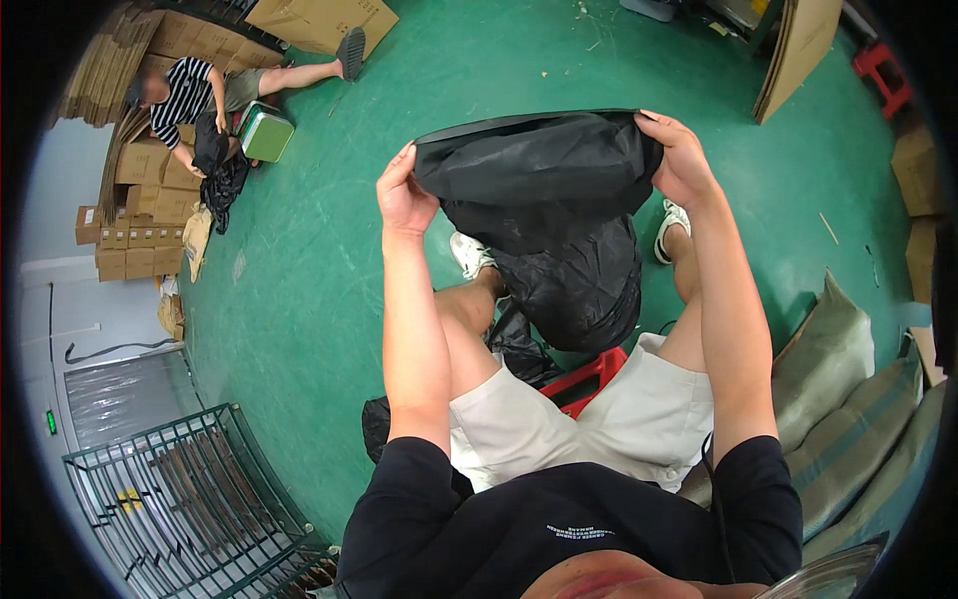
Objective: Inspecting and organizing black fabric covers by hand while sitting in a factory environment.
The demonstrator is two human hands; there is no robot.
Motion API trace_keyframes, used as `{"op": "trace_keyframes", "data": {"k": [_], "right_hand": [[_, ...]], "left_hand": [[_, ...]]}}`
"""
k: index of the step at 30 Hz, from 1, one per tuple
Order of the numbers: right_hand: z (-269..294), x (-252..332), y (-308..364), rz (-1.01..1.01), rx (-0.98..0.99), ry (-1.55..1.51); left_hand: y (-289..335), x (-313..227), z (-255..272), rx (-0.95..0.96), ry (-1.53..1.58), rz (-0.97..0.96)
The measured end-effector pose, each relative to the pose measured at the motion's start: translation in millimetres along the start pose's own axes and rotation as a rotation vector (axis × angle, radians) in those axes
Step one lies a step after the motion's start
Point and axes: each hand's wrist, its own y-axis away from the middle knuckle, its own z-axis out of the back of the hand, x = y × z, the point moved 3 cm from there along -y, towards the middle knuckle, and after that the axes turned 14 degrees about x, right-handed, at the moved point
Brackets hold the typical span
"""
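Observation:
A black fabric bag or cover (569,240) hangs stretched between my two hands, its folded upper edge pulled almost straight and the rest sagging in a rounded bulge between my knees. My left hand (407,193) pinches the left end of that edge, thumb and fingers closed on the cloth. At the opposite end my right hand (681,160) grips the corner, thumb on top. Whether the piece is a bag or a fitted cover, I cannot tell. Below it, more dark material (519,344) lies near a red plastic stool (589,384) between my legs.
Stuffed woven sacks (848,429) lean at my right. Far left, a person (195,105) sits handling black cloth beside a green-and-white box (266,135) and stacked cartons (150,215). A metal rack (190,499) stands lower left, a red stool (883,78) far right, on green floor (299,299).

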Motion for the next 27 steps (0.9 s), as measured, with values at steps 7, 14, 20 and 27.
{"op": "trace_keyframes", "data": {"k": [7,14,20,27], "right_hand": [[-26.6,-10.5,3.0,0.001,0.209,-0.387],[-37.4,-8.1,9.1,0.003,0.117,-0.310],[-20.2,-14.1,-7.3,0.115,0.028,0.049],[-32.1,-16.9,-10.0,0.207,-0.052,0.462]], "left_hand": [[0.0,22.2,-25.3,0.032,0.223,0.132],[5.3,34.6,-31.5,0.110,-0.140,0.310],[1.1,35.5,-53.1,0.057,-0.048,0.166],[0.7,39.3,-45.4,0.056,-0.042,0.203]]}}
